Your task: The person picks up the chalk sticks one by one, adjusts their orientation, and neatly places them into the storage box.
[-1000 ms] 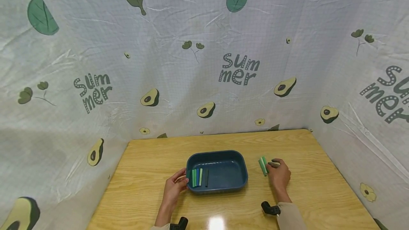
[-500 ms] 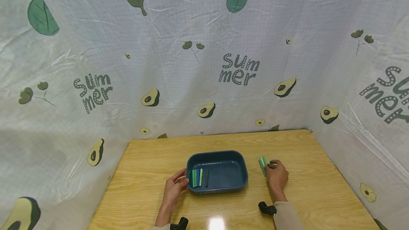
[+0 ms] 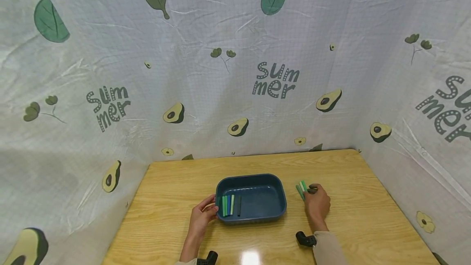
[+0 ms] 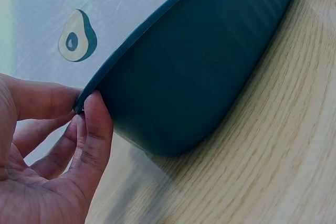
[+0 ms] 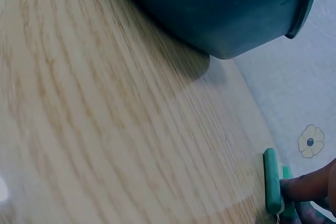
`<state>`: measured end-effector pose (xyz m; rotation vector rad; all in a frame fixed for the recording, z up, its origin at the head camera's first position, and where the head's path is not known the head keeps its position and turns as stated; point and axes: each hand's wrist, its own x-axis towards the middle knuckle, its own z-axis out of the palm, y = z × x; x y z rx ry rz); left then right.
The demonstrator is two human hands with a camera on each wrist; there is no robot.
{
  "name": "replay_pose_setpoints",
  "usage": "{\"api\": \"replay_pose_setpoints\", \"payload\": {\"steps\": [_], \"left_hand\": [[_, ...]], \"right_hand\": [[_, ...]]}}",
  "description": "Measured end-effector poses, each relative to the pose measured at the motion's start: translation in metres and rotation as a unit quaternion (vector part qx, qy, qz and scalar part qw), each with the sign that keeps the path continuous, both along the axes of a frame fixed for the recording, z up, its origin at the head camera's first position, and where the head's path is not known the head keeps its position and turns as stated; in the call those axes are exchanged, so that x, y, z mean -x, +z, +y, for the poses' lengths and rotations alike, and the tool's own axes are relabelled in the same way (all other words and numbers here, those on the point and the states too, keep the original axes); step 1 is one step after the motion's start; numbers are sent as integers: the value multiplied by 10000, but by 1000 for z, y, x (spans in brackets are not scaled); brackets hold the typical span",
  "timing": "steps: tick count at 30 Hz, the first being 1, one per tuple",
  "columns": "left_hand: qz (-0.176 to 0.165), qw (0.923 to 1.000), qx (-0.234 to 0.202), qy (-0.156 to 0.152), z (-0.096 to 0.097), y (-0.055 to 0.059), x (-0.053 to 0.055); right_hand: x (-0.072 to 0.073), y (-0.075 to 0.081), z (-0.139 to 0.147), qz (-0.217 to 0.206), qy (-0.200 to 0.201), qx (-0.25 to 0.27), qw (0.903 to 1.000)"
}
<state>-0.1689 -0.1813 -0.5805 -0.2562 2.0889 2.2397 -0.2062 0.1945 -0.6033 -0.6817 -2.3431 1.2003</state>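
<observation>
My left hand (image 3: 200, 218) grips the left rim of a dark blue tray (image 3: 257, 218), thumb outside the wall in the left wrist view. Inside the tray, several coloured sticks that look like pastels stand in a row by its left wall, including a blue stick (image 3: 228, 205) and a dark stick (image 3: 239, 206). Right of the tray, my right hand (image 3: 318, 205) is bent over a small group of green and pale sticks on the table. Its thumb touches them beside a green stick (image 5: 272, 182). The fingertips look dark; whether they pinch a stick is hidden.
The wooden table (image 3: 176, 179) reaches back to a patterned cloth (image 3: 206, 72) that also hangs along both sides. Near the front edge a bright reflection (image 3: 250, 257) lies on the wood.
My right hand has shifted slightly left against the loose sticks. The leftmost green stick has slid left and tilted away from the others. My left hand stays at the tray.
</observation>
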Motion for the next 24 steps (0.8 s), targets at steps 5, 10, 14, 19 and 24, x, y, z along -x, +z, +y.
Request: {"api": "replay_pose_setpoints", "payload": {"steps": [5, 10, 14, 19, 24], "left_hand": [[29, 10000, -18, -2, 0, -1, 0], [44, 10000, -6, -30, 0, 0, -1], [40, 10000, 5, -65, 0, 0, -2], [27, 10000, -16, -54, 0, 1, -1], [0, 10000, -1, -22, 0, 1, 0]], "right_hand": [[0, 0, 2, 57, 101, 135, 9998], [-3, 1, 5, 29, 224, 302, 9993], [-8, 4, 6, 19, 261, 459, 9986], [-12, 12, 10, -9, 396, 689, 9968], [-16, 18, 14, -136, 613, 887, 9941]]}}
